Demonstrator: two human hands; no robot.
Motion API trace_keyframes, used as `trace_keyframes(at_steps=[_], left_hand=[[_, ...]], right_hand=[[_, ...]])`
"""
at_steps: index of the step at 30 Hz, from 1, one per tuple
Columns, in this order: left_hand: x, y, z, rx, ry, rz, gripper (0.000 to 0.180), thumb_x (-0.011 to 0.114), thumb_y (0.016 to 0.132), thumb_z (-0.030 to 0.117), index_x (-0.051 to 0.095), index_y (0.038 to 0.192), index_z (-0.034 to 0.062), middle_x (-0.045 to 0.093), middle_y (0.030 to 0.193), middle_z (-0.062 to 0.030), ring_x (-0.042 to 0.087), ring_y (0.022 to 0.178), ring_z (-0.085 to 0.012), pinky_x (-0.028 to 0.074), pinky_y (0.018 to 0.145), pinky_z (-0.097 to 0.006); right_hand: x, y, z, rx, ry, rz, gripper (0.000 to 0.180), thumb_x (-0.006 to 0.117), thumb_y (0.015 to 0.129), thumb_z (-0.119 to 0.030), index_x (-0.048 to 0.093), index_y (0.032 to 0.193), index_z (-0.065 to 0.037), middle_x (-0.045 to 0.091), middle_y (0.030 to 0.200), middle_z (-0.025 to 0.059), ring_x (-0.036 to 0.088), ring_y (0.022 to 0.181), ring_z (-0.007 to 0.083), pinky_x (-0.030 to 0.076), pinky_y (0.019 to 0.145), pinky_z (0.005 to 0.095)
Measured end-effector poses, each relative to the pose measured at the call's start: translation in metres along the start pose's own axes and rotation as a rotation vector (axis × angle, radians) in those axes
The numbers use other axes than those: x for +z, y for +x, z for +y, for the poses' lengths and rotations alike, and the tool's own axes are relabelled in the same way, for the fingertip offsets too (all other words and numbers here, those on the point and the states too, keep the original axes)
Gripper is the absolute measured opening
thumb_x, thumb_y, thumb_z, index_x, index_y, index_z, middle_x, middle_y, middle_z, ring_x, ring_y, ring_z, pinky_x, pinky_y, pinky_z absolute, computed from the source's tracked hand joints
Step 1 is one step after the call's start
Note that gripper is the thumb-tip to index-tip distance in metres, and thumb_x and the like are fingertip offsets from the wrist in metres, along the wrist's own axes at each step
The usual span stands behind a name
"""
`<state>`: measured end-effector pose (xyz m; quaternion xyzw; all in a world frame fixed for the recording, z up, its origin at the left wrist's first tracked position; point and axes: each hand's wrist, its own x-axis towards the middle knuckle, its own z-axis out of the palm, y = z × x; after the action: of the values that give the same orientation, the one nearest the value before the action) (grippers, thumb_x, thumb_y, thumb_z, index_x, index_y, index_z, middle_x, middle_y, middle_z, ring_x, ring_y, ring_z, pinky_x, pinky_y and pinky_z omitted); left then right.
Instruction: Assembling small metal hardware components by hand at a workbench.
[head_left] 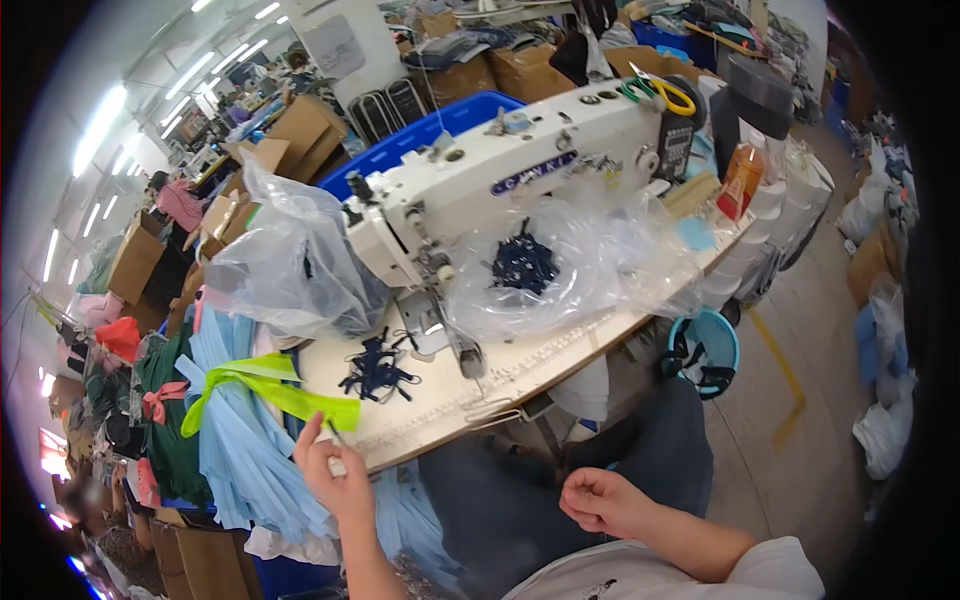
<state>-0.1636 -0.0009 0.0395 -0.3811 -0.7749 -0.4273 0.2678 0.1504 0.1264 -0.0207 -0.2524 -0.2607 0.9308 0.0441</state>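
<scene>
My left hand (338, 478) is at the table's near left edge, index finger stretched up and apart from the thumb. A small dark bit shows by its fingertips; whether they touch it I cannot tell. Beside it lies a neon yellow-green strip (300, 402), across a hanging bundle of light blue fabric strips (232, 400). My right hand (603, 502) is closed above my lap, its thumb pressed to the fingers; anything inside is hidden. A pile of small navy loops (378, 368) lies left of the white sewing machine's (480, 180) needle area. More navy pieces (524, 262) sit in a clear plastic bag (590, 262).
Another clear bag (300, 255) stands left of the machine head. Scissors with yellow handles (672, 95) and an orange-brown bottle (741, 178) are at the far right. A light blue bucket (722, 345) stands beside my knee. A blue crate (430, 135) is behind the machine.
</scene>
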Motion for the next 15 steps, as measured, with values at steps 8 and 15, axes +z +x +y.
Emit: trace_keyframes(at_steps=[8,15], left_hand=[[-0.012,-0.091,0.071,-0.526,-1.167,-0.372,0.019,0.060,0.086,0.015,0.049,0.076,0.0035,0.063,0.086,-0.0154,0.058,0.077,-0.0274,0.046,0.084,-0.045],[-0.015,-0.140,0.113,-1.216,-1.274,-0.779,0.014,0.057,0.091,0.003,0.059,0.104,-0.0029,0.066,0.091,-0.0158,0.065,0.084,-0.0214,0.052,0.079,-0.034]], right_hand=[[0.000,-0.002,-0.007,-0.011,0.208,-0.221,0.017,0.054,0.095,-0.010,0.058,0.110,-0.002,0.060,0.092,0.0104,0.042,0.057,0.0054,0.032,0.047,0.0183],[-0.001,-0.008,-0.005,0.037,0.215,-0.178,0.021,0.054,0.096,-0.015,0.057,0.111,-0.001,0.060,0.085,0.0065,0.041,0.057,0.0054,0.030,0.047,0.0192]])
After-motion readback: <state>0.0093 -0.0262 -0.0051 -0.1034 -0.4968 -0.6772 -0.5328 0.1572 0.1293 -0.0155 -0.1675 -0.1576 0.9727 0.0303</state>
